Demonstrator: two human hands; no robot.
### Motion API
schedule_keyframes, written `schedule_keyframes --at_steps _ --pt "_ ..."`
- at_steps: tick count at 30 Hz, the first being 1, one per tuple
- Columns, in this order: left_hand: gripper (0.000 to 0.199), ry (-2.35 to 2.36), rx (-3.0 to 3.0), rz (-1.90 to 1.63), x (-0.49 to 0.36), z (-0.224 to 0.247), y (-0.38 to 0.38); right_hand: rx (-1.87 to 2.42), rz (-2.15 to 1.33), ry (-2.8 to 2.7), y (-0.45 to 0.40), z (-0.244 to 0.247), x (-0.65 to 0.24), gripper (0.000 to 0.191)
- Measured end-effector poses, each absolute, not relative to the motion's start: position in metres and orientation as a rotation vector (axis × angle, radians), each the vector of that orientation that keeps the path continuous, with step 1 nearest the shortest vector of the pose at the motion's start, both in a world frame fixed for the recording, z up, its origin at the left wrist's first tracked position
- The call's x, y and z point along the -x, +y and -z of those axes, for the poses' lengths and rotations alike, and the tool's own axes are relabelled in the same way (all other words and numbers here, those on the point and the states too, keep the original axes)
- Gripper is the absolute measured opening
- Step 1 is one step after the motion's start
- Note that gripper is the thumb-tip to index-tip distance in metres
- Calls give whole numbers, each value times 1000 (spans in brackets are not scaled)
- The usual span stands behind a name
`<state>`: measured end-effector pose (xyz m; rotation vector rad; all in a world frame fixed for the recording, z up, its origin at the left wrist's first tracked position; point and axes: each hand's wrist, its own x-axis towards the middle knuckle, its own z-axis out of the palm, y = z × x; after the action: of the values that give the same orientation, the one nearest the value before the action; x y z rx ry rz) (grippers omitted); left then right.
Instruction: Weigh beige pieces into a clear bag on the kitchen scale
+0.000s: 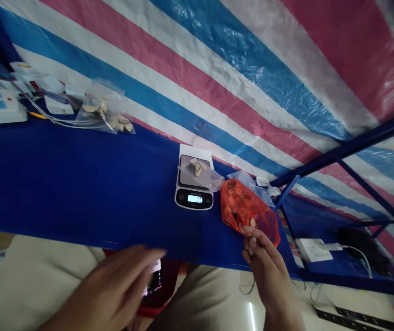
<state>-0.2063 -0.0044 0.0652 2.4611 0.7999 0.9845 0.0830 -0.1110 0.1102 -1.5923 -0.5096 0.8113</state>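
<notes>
Red plastic bag (243, 207) lay on the blue table (80, 188), its near edge touching the right hand (264, 259) fingertips (252, 239). Those fingers were pinched together on a small pale piece (252, 223) at the bag's mouth. Just past the bag stood a digital scale (194, 184) w/ a clear bag (202, 172) on it. Left hand (114, 289) hovered blurred below the table edge, fingers spread, holding nothing.

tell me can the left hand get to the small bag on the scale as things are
Probably yes: the left hand hovers open at the table's near edge, and only bare blue tabletop lies between it and the small bag on the scale.
</notes>
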Motion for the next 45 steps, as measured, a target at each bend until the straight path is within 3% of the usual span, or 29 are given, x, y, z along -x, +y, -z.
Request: schedule_keyframes --at_steps 4,8,13,22,32,45 --pt "26 282 -2352 -842 88 -87 40 1463 -790 -449 -101 -111 -82 34" --pt "15 -100 -2446 -513 20 -74 48 1473 -603 -386 -105 -111 -93 41" --pt "7 -276 -2483 -339 22 -46 36 1586 -408 -430 -98 -109 -105 42" --pt "8 -209 -2358 -340 22 -46 43 1963 -140 -802 -30 -115 -111 40" --pt "10 -199 -2306 -387 21 -40 43 1915 -311 -772 -11 -110 -106 38" --pt "8 -178 -2314 -378 20 -40 42 2084 -157 -780 -6 -102 -111 39"
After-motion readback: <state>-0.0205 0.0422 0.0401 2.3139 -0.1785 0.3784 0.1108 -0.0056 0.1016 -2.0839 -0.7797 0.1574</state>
